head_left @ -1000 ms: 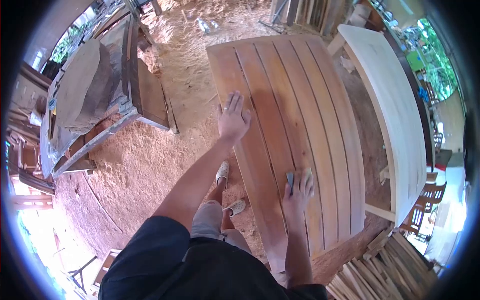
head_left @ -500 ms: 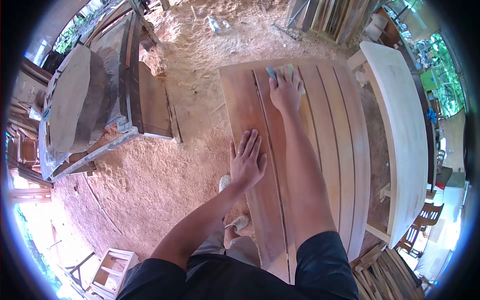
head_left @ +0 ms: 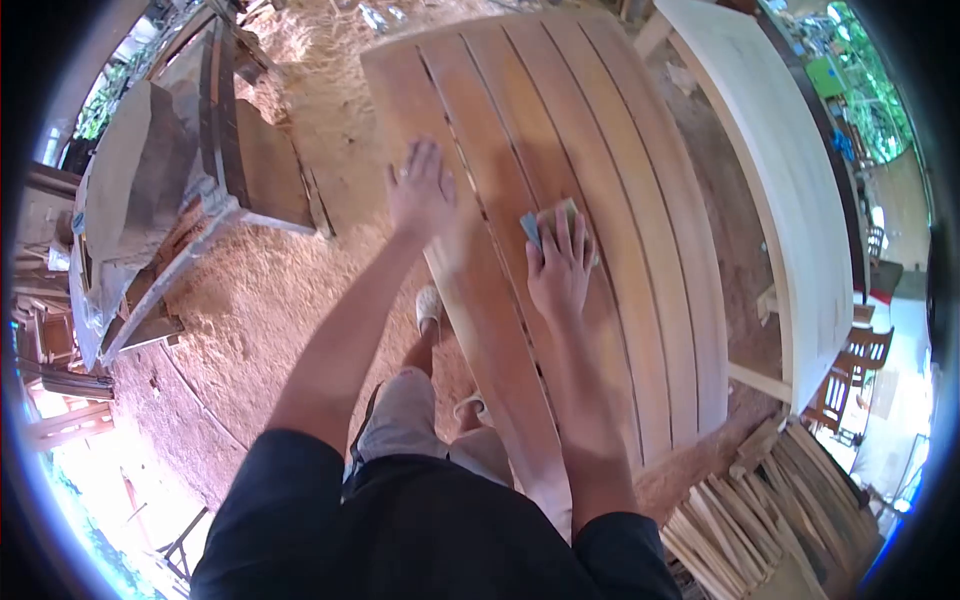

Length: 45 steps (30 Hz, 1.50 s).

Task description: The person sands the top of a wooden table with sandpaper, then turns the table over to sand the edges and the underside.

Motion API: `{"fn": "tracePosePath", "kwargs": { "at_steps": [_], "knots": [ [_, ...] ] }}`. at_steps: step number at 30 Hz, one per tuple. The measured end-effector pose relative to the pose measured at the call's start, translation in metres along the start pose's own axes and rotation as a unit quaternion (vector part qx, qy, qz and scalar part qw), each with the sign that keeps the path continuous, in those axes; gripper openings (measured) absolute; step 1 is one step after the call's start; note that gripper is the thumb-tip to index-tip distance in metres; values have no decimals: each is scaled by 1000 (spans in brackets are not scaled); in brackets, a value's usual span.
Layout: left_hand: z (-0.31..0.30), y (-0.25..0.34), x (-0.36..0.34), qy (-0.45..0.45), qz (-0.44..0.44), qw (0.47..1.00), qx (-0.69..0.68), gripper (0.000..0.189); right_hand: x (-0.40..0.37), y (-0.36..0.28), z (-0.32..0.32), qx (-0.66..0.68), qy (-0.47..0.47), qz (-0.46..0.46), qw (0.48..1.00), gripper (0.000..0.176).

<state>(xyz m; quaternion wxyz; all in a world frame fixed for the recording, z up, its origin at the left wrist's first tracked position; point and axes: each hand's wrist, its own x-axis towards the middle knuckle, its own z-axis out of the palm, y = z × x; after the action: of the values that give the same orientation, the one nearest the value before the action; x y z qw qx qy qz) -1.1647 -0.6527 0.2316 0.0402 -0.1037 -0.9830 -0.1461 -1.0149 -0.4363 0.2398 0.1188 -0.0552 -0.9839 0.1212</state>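
Note:
A large slatted wooden panel [head_left: 620, 190] with dark grooves between its boards lies in front of me. My left hand [head_left: 421, 192] rests flat on its left edge, fingers spread and holding nothing. Near the middle of the panel, my right hand [head_left: 562, 262] presses a sanding pad [head_left: 557, 212] against the boards. The pad is yellowish, with a blue-grey part [head_left: 530, 229] sticking out beside the thumb. My fingers cover much of it.
A long pale wooden piece on legs [head_left: 790, 190] stands at the right. Stacked wood strips [head_left: 730, 530] lie at the lower right. A wooden structure with a rounded slab [head_left: 135, 190] stands at the left, above reddish ground [head_left: 260, 300].
My right hand has drawn the pad back toward me along the boards. My left hand has shifted up along the panel's left edge. The view has shifted too.

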Motion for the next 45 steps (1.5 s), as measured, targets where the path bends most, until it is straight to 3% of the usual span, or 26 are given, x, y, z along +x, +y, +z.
{"fn": "tracePosePath", "kwargs": {
  "at_steps": [3, 8, 11, 20, 22, 23, 26, 27, 30, 38, 45],
  "knots": [
    [-4, 25, -8, -26, -5, 996, 87, 65, -127, 29, -47, -3, -38, 46, 998, 45],
    [3, 108, -67, -69, 96, 988, 100, 77, -319, 69, -112, -4, -93, 123, 988, 47],
    [5, 117, -77, -64, 105, 989, 86, 83, -411, 99, -128, -30, -150, 174, 973, 46],
    [7, 112, -75, -24, 102, 993, 45, 80, -512, 117, -167, -43, -122, 181, 975, 47],
    [7, 112, -75, -21, 104, 993, 42, 78, -525, 123, -172, -70, -152, 202, 965, 48],
    [7, 113, -76, -23, 103, 993, 47, 78, -521, 127, -171, -83, -164, 210, 960, 49],
    [7, 111, -71, -16, 96, 994, 52, 76, -475, 137, -182, 51, 49, 292, 954, 51],
    [8, 112, -74, -17, 96, 994, 50, 76, -464, 148, -178, -14, 9, 313, 949, 53],
    [1, 116, -75, -31, 94, 994, 40, 76, -395, 164, -141, -109, -75, 172, 976, 52],
    [1, 115, -74, -51, 100, 993, 31, 80, -121, 133, -64, -27, 5, 5, 1000, 42],
    [-7, 113, -73, -110, 102, 989, 3, 82, 104, 60, 10, -8, 41, -41, 998, 42]
  ]
}}
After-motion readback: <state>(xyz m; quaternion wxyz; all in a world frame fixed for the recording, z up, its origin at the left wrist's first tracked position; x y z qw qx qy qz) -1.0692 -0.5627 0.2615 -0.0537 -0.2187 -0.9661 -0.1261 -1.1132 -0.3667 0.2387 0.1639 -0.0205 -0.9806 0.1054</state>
